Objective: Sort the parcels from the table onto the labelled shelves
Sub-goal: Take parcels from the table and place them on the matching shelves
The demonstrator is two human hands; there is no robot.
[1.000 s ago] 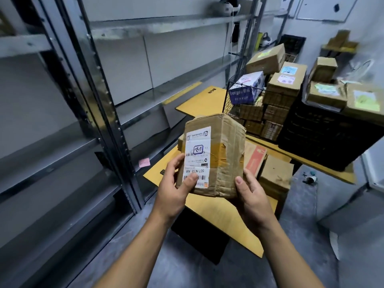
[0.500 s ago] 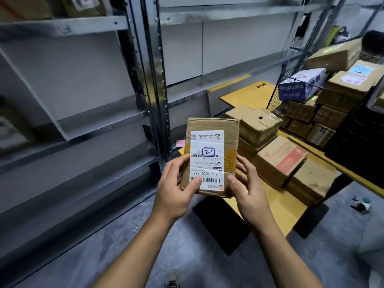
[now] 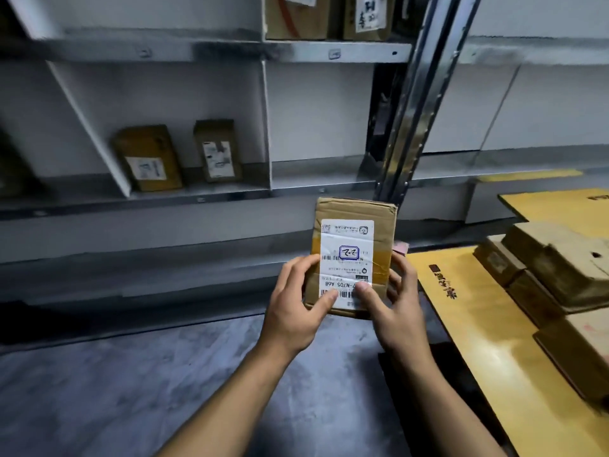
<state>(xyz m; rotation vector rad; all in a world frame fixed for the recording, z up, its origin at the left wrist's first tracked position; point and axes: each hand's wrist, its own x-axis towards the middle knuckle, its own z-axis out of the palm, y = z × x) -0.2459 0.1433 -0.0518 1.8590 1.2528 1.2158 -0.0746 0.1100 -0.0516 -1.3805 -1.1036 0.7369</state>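
Observation:
I hold a small brown cardboard parcel (image 3: 354, 232) with a white shipping label upright in front of the metal shelving. My left hand (image 3: 296, 305) grips its lower left side, thumb on the label. On the lower right side, my right hand (image 3: 393, 308) grips it with the thumb on the label too. The middle shelf (image 3: 197, 197) runs just above and behind the parcel. Two brown labelled parcels, one (image 3: 148, 158) wider and one (image 3: 217, 150) narrower, stand on it between dividers.
More parcels (image 3: 326, 14) sit on the upper shelf. A steel upright post (image 3: 415, 103) rises just behind the held parcel. To the right, a yellow table (image 3: 487, 341) carries several cardboard boxes (image 3: 560, 265). Grey floor lies below.
The view has swung left toward the shelving, bringing the parcels on the shelves into sight. The held parcel stays in both hands, and my right thumb now rests on its label.

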